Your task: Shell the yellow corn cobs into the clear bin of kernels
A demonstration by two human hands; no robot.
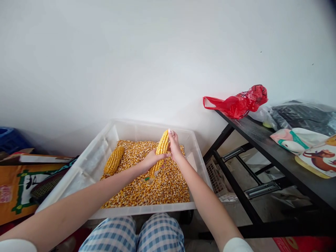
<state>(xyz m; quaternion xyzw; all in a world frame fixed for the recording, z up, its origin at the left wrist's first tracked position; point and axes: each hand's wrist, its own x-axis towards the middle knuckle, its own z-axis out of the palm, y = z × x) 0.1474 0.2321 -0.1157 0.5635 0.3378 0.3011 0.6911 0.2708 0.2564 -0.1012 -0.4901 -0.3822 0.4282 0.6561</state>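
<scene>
My left hand is wrapped round the middle of a yellow corn cob, its thumb lying across the kernels. At the cob's upper right side, my right hand presses its fingers against the tip. The cob is tilted, with its lower end close above a bed of loose corn kernels. These kernels fill much of a translucent plastic bin. Another whole corn cob rests on the kernels at the left. A small green piece lies near the held cob's lower end.
A black metal-framed table stands to the right, bearing a red plastic bag and other packaging. Cardboard and a blue crate sit at the left. A white wall rises behind the bin.
</scene>
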